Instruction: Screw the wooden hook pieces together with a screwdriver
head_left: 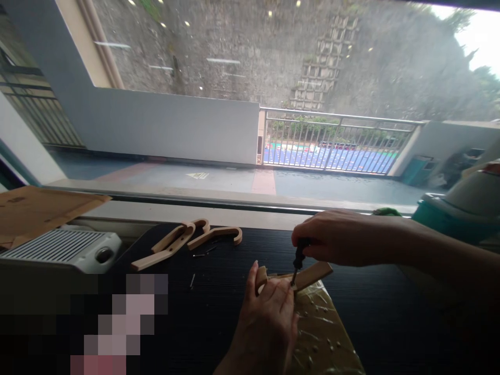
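My right hand (336,237) is closed round the black handle of a small screwdriver (299,260), whose tip points down onto a curved wooden hook piece (312,275). My left hand (267,317) grips the near end of that same wooden piece and holds it on the dark tabletop (390,312). Under the piece lies a clear plastic bag (324,333) over brown card, with small bits inside it.
Three more wooden hook pieces (183,240) lie at the back left of the table, with loose screws (193,280) near them. A white ribbed appliance (58,251) and cardboard (35,208) sit at left. A teal-and-white object (461,213) stands at right. A window is straight ahead.
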`<state>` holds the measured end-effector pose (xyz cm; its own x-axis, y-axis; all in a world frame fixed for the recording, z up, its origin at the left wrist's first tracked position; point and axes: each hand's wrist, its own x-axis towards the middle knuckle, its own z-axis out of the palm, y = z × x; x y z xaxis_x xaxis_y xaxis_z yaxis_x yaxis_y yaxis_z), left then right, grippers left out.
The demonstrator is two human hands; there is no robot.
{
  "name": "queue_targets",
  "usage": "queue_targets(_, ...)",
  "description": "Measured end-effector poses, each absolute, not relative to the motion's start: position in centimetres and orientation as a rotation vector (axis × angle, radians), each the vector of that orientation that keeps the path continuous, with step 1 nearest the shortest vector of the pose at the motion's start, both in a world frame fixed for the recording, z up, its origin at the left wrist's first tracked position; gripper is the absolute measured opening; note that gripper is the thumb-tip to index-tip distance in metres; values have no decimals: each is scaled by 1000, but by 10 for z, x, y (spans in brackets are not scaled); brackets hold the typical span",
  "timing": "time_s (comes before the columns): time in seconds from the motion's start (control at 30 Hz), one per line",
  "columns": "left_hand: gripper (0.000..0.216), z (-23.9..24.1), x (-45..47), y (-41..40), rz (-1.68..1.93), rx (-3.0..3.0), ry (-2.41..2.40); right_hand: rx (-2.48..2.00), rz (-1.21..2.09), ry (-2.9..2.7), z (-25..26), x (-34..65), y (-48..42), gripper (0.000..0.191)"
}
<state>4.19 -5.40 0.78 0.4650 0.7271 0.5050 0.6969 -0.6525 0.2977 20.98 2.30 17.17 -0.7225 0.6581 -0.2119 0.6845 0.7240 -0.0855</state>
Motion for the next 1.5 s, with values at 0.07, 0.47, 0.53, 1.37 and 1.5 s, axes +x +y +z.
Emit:
queue_targets(0.07, 27, 8, 42, -54, 940, 2643, 1289, 1067, -287, 2765, 171, 212, 25, 20)
queue_targets(0.47, 27, 24, 39, -56, 812, 2569, 1299, 1248, -236, 2825, 154, 218, 15, 19)
queue_targets(0.53, 26, 25, 40, -59, 828, 2567, 1310, 1209, -224, 2826, 156, 219, 6, 19)
queue_targets(1.37, 9, 40, 13, -85, 802, 2422, 1517, 574, 2, 2619, 169, 165, -23, 12)
queue_targets(1.5, 8, 51, 23, -81, 523, 2476, 1614, 695, -86, 2668, 160, 171, -19, 13)
